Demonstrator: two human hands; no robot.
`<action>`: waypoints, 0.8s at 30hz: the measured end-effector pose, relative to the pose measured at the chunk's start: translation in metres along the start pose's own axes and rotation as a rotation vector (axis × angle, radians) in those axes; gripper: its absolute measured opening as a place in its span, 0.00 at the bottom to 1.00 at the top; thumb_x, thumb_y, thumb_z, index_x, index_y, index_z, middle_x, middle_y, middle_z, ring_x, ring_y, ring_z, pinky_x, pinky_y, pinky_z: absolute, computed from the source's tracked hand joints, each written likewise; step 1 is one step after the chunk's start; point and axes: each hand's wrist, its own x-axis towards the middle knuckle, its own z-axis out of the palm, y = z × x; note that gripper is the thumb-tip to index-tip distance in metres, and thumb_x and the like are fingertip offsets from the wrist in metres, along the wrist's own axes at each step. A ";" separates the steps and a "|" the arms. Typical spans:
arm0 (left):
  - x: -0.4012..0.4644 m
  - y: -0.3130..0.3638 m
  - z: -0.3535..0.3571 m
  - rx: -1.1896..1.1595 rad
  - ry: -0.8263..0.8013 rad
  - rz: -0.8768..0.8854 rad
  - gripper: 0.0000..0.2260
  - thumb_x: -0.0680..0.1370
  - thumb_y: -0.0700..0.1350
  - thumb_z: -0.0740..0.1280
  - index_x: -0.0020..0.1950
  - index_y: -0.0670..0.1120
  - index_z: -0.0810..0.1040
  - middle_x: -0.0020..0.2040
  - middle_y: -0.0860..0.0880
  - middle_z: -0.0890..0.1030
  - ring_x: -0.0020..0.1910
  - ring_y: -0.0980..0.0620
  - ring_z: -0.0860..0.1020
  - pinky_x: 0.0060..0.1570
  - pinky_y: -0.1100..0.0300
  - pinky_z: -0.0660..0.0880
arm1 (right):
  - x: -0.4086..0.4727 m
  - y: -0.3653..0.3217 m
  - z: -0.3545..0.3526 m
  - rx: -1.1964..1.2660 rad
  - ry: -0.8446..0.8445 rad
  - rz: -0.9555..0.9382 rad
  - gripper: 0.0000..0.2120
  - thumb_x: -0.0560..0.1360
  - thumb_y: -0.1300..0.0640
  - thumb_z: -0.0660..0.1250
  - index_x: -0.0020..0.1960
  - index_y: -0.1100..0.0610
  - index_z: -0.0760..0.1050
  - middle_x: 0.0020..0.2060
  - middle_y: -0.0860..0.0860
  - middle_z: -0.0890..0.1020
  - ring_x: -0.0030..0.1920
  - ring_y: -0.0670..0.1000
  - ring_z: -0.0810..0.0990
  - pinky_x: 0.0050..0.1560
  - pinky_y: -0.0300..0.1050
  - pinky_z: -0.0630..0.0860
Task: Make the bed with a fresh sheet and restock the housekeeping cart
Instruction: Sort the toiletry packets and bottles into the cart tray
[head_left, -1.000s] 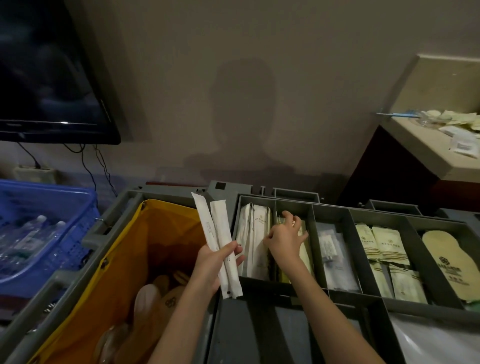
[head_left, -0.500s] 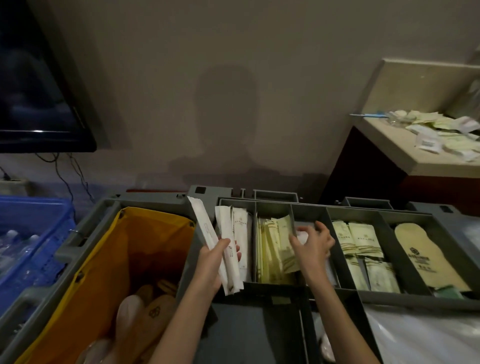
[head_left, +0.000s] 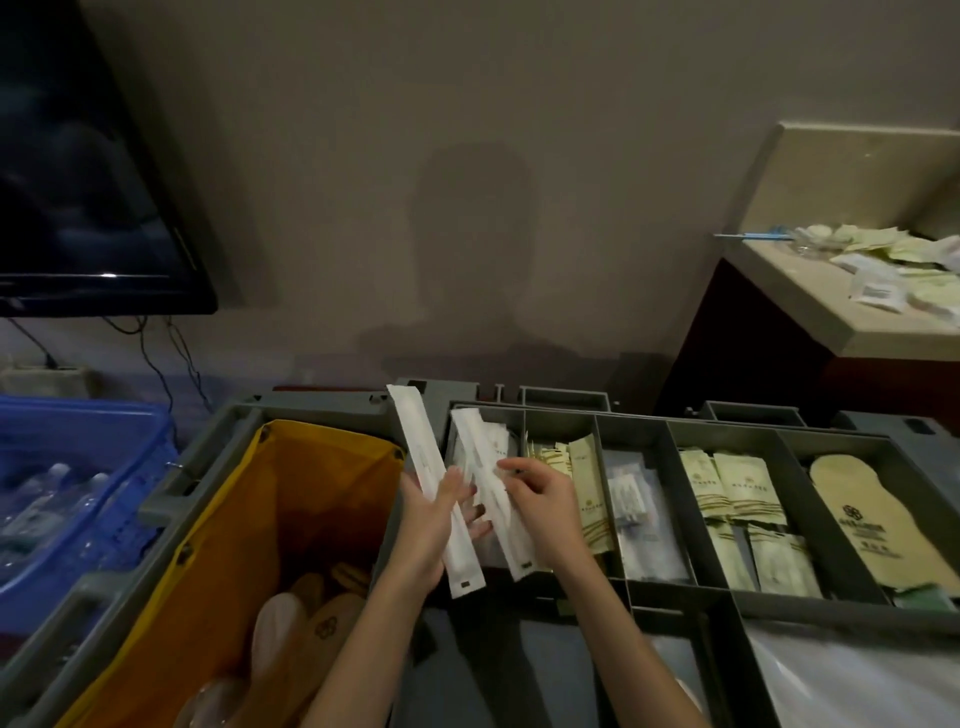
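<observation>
Cart tray (head_left: 644, 590): grey, divided into compartments, centre to right of frame.

Left hand (head_left: 434, 519): lower centre, over the tray's left edge. Fingers nearly straight, thumb across; it holds one long white sachet (head_left: 434, 483) that slants from upper left to lower right.

Right hand (head_left: 543, 499): just right of the left hand, fingers curled. It pinches a second white sachet (head_left: 491, 488) above the leftmost compartment, where more white sachets (head_left: 498, 441) stand.

Change: a second ago the left hand held both sachets together while the right hand was among the yellow packets (head_left: 584, 483) next door, then at the clear packets (head_left: 636, 514). The right hand has now come back and taken one sachet off the pair. Judgement: restocking is under way, and this sachet looks bound for the leftmost compartment, with one more to follow.

Other stock: green-gold packets (head_left: 737, 499) and a slipper (head_left: 872, 525), right compartments. Yellow bag (head_left: 234, 519), lower left, slippers inside. Blue crate (head_left: 78, 467), far left. Loose packets (head_left: 893, 265) on a counter (head_left: 810, 306), upper right. Screen (head_left: 78, 182), upper left.

No bed or sheet in view.
</observation>
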 end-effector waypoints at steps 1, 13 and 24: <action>-0.001 0.003 -0.005 0.009 0.006 0.035 0.25 0.80 0.47 0.62 0.73 0.56 0.55 0.59 0.44 0.76 0.55 0.43 0.79 0.46 0.47 0.81 | 0.004 0.002 0.000 -0.015 0.034 -0.009 0.09 0.78 0.59 0.64 0.55 0.48 0.78 0.50 0.44 0.81 0.48 0.41 0.80 0.47 0.37 0.79; 0.020 0.007 0.016 0.614 0.000 0.221 0.16 0.79 0.43 0.64 0.64 0.48 0.61 0.60 0.44 0.74 0.54 0.46 0.79 0.52 0.47 0.79 | -0.025 0.020 -0.038 -0.476 0.184 -0.074 0.14 0.80 0.55 0.61 0.64 0.51 0.74 0.73 0.50 0.62 0.74 0.51 0.54 0.72 0.48 0.54; -0.075 -0.063 0.056 1.067 -0.295 0.744 0.24 0.78 0.39 0.63 0.74 0.45 0.63 0.75 0.43 0.61 0.75 0.42 0.56 0.74 0.46 0.55 | -0.190 0.019 -0.133 -0.874 0.537 -0.059 0.29 0.74 0.40 0.48 0.68 0.52 0.71 0.72 0.51 0.67 0.74 0.53 0.59 0.72 0.57 0.53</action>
